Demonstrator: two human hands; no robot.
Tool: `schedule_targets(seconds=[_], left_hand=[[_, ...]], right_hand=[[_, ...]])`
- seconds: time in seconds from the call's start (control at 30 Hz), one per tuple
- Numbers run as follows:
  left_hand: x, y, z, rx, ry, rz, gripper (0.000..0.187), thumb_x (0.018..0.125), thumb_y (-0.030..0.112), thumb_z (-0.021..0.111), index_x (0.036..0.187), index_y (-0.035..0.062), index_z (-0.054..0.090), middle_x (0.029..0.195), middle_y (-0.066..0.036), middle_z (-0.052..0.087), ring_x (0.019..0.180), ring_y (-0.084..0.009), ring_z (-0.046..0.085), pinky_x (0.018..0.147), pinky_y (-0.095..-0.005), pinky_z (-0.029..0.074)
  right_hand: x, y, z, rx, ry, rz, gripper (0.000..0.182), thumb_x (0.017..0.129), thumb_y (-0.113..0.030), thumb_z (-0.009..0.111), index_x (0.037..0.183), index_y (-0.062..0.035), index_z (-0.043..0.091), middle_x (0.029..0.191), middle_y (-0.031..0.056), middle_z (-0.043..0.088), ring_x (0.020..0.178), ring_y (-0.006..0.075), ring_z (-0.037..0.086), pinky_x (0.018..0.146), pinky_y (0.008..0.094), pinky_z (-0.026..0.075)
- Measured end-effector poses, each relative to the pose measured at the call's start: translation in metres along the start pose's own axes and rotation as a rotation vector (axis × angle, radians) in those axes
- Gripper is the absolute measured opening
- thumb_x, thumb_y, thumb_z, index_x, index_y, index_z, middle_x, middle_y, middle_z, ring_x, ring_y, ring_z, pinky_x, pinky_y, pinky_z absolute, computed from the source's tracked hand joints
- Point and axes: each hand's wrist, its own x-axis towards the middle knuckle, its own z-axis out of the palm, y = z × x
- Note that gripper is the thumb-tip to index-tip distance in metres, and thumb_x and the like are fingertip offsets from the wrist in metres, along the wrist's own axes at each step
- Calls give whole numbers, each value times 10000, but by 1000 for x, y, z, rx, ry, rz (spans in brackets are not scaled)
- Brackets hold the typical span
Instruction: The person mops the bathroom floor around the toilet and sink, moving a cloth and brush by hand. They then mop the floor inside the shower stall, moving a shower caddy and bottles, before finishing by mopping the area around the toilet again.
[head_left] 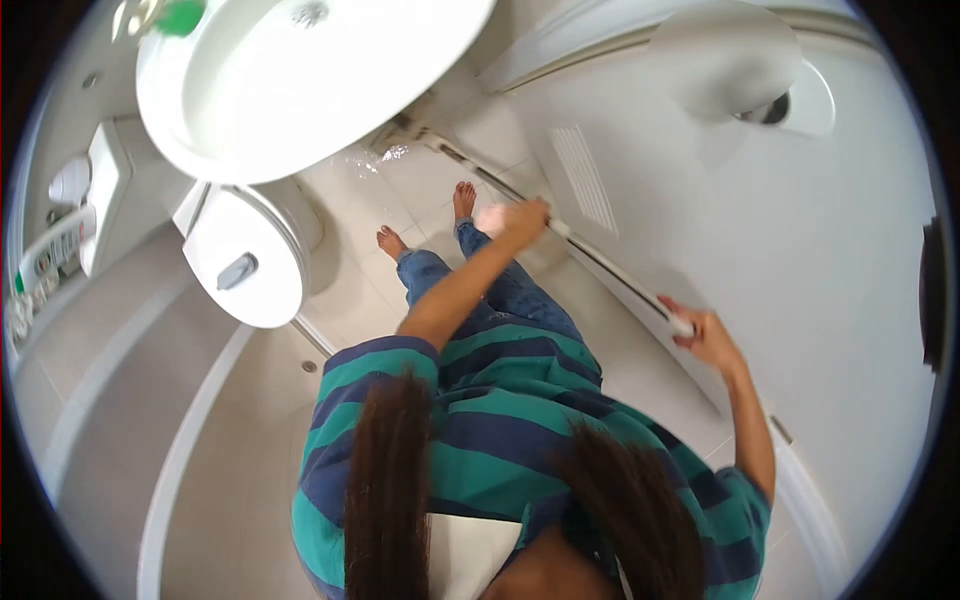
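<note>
A long thin pole (620, 277) runs slantwise from the lower right toward the floor under the sink. Its far end (402, 132) is blurred and partly behind the sink's edge, so I cannot make out whether it is a mop, broom or squeegee. Around the middle of the pole, my left hand (525, 222) is closed. Near the pole's upper end, my right hand (705, 338) grips it. Wet, shiny patches (393, 153) show on the tiled floor (360, 195) close to the far end. My bare feet (392, 242) stand just in front.
A white sink (290, 110) overhangs the floor at the upper left. Beside it is a toilet with its lid (250, 235) down and a small grey object (237, 271) on top. A white door (680, 180) with a vent and knob stands close on the right. Bottles (60, 245) line the left.
</note>
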Motion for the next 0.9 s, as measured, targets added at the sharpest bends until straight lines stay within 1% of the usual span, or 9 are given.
schedule_targets(seconds=[0.03,0.07,0.17,0.33,0.4,0.47,0.5,0.73,0.9], left_hand=[[7,-19,-16,23,-85,-86,103,705,125,528,757,53,580,729,-163,604,695,-315,609,567,-438,470],[9,-41,-35,109,-168,-83,105,714,128,513,768,68,581,753,-161,605,719,-321,604,587,-433,470],[2,-131,-57,183,-125,-253,134,740,139,477,837,93,559,848,-159,605,808,-350,582,670,-462,449],[-30,-217,-130,460,-204,-324,236,741,104,511,970,93,569,1062,-114,544,891,-336,561,733,-427,450],[-33,-208,-121,425,-47,-153,200,730,102,511,921,91,568,951,-128,589,835,-340,581,703,-433,459],[-22,-154,-106,478,-198,-162,143,711,102,514,839,82,574,819,-139,612,761,-337,598,661,-438,469],[-25,-117,-102,486,-240,-111,121,702,104,518,804,78,577,780,-144,613,739,-332,602,644,-439,471],[-8,49,-65,270,-334,282,103,666,133,551,756,121,599,789,-104,592,727,-302,594,621,-416,467],[42,58,-28,171,-324,279,96,678,170,576,761,125,591,803,-94,596,749,-290,591,638,-401,467]], right_hand=[[21,-18,-2,-152,43,-121,696,639,60,574,1268,-197,421,985,139,609,642,154,519,738,274,437],[39,-53,-8,-91,-105,162,721,643,64,574,1277,-235,404,1012,155,598,699,210,560,734,299,445],[117,-39,29,-187,-12,-330,748,630,8,596,1280,-297,386,875,171,589,697,271,559,652,358,440],[171,-97,122,-69,95,-276,608,632,-62,561,1200,-267,491,786,159,593,713,300,576,636,369,445],[144,-79,115,-9,196,-291,596,637,-64,565,1192,-271,499,774,157,595,697,293,577,635,370,448],[89,-64,77,145,9,-23,599,644,-72,576,1199,-282,492,724,158,589,633,282,568,650,375,441],[66,-36,77,72,162,-154,598,649,-87,585,1207,-280,486,684,138,580,571,263,547,622,366,433],[-89,-15,51,332,260,120,623,651,12,608,1207,-243,491,1101,135,552,491,154,484,537,268,419],[-60,5,10,140,249,184,620,654,25,617,1207,-229,498,720,52,573,472,113,368,475,248,358]])
